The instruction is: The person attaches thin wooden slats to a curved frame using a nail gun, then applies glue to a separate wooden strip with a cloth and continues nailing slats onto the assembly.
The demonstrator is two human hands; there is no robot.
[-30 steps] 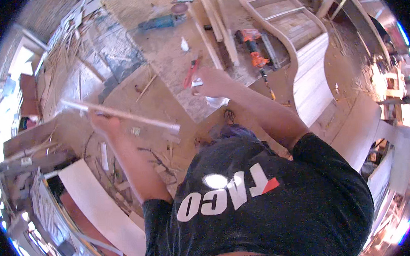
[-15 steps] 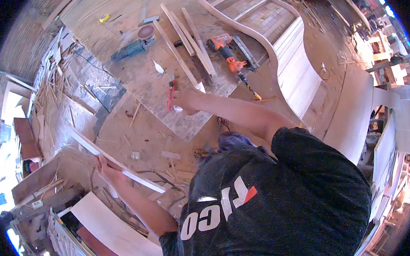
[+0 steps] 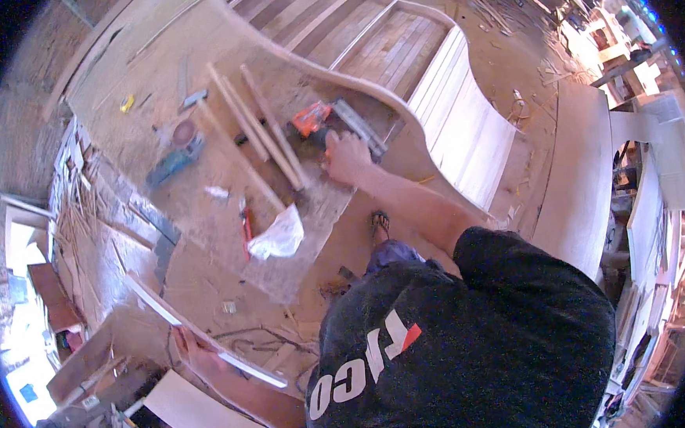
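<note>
My left hand (image 3: pixel 193 349) is wrapped round a long thin wood strip (image 3: pixel 234 360) with a pale edge, held slanting across at lower left. My right hand (image 3: pixel 345 157) has its fingers curled at the dark grip of an orange nail gun (image 3: pixel 312 118), which lies on the board. The gun's grey magazine (image 3: pixel 361 126) shows beyond the hand. Left of it lie several pale wood sticks (image 3: pixel 246 118). A crumpled white plastic bag (image 3: pixel 278 234) rests nearer to me, beside a slim red tool (image 3: pixel 246 229). A small white bottle (image 3: pixel 217 192) lies farther left.
A teal disc sander (image 3: pixel 173 163) and a yellow tape measure (image 3: pixel 127 103) lie on the worn board (image 3: pixel 229 280). A large curved wooden panel (image 3: pixel 462 120) spans the far right. Wood offcuts (image 3: pixel 83 198) are heaped at left. My foot (image 3: pixel 380 223) stands near the board's edge.
My right hand has moved from the red tool, right and away, to the nail gun. The white bag now shows fully. The view has turned; my left hand still holds the strip.
</note>
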